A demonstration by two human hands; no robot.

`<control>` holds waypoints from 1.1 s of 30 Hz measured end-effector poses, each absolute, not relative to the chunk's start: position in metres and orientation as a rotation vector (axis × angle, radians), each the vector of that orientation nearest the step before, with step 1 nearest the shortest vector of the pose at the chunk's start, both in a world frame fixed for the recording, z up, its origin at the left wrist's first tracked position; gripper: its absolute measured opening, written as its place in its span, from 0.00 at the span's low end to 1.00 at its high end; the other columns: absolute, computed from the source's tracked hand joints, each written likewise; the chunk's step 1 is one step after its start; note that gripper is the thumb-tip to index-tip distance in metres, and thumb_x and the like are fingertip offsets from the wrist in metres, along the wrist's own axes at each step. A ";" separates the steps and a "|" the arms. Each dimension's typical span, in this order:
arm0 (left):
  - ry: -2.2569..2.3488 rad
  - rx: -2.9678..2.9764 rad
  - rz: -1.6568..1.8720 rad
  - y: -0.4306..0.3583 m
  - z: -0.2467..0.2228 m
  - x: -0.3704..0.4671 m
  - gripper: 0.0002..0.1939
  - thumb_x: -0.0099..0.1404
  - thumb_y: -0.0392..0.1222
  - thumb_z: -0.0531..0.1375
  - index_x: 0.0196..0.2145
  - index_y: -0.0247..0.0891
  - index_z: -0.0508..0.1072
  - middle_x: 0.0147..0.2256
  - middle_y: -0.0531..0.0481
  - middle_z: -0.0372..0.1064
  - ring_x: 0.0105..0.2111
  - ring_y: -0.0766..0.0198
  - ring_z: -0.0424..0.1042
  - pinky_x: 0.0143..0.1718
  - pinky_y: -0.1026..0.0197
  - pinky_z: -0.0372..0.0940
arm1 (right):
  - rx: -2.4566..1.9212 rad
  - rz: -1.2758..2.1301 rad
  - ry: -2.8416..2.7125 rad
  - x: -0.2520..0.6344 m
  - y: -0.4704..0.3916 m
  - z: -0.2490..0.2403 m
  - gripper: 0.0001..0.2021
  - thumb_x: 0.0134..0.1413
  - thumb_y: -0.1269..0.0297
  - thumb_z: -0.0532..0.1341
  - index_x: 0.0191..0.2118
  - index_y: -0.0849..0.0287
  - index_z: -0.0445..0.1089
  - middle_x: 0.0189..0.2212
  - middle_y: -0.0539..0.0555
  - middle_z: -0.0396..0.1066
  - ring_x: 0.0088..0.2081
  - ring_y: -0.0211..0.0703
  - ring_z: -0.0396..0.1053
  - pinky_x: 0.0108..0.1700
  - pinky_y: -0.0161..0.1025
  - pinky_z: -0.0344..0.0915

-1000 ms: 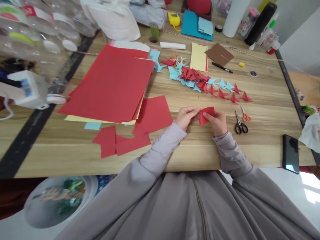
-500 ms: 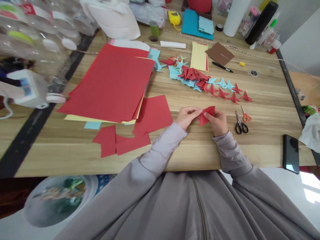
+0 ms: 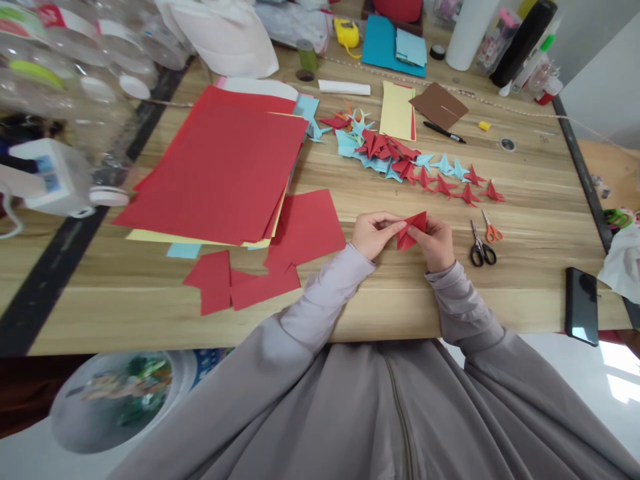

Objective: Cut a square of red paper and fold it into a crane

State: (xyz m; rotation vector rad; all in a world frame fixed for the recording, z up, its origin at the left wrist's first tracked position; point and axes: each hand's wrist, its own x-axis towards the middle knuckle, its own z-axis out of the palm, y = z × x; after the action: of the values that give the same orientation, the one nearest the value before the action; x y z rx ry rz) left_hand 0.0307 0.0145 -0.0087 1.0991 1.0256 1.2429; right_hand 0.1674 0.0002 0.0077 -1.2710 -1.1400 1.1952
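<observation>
Between my two hands is a small folded piece of red paper (image 3: 416, 223), held just above the wooden table. My left hand (image 3: 376, 233) pinches its left side between thumb and fingers. On the right side, my right hand (image 3: 436, 244) grips it, the thumb pressed on the front face; the fingers behind are partly hidden. Beyond the hands lie folded red paper cranes (image 3: 443, 187) and light blue paper cranes (image 3: 445, 165), strung out in rows beside a denser heap. Black-handled scissors (image 3: 483, 253) and small orange scissors (image 3: 493, 232) rest right of my right hand.
Large red sheets (image 3: 225, 167) are stacked at the left, with cut red pieces (image 3: 215, 283) nearer me. A phone (image 3: 581, 305) lies at the right front edge. Farther back are yellow paper (image 3: 397, 110), brown paper (image 3: 440, 107), a pen (image 3: 444, 132) and a tape measure (image 3: 347, 33). Plastic bottles crowd the far left.
The folded red paper has flattened slightly between my fingers, with its fold lines now facing up more plainly. Both hands stay in nearly the same place.
</observation>
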 end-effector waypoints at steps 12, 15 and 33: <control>1.134 1.150 1.304 0.014 -0.008 0.032 0.11 0.46 0.44 0.67 0.27 0.34 0.77 0.27 0.46 0.74 0.26 0.65 0.70 0.31 0.60 0.65 | -1.220 1.187 -1.107 0.167 0.000 0.006 0.10 0.36 0.59 0.68 0.27 0.59 0.73 0.25 0.50 0.74 0.27 0.39 0.69 0.33 0.39 0.68; 1.056 1.116 1.271 0.014 -0.010 0.032 0.13 0.46 0.42 0.67 0.31 0.34 0.77 0.27 0.48 0.74 0.27 0.65 0.70 0.32 0.61 0.65 | -1.218 1.178 -1.080 0.168 0.001 0.005 0.10 0.36 0.59 0.68 0.27 0.59 0.73 0.25 0.50 0.75 0.27 0.39 0.70 0.33 0.38 0.68; 0.975 1.027 1.267 0.014 -0.004 0.030 0.11 0.43 0.43 0.69 0.23 0.35 0.75 0.20 0.53 0.71 0.21 0.70 0.66 0.25 0.64 0.62 | -1.166 1.157 -1.216 0.168 -0.001 0.009 0.11 0.40 0.56 0.67 0.27 0.59 0.72 0.23 0.49 0.72 0.25 0.36 0.66 0.32 0.37 0.65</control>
State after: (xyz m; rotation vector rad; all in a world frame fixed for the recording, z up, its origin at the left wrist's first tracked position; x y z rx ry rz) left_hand 0.0303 0.0135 -0.0041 1.0275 0.9755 1.2667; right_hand 0.1676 -0.0012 0.0086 -1.1660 -1.2162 1.1568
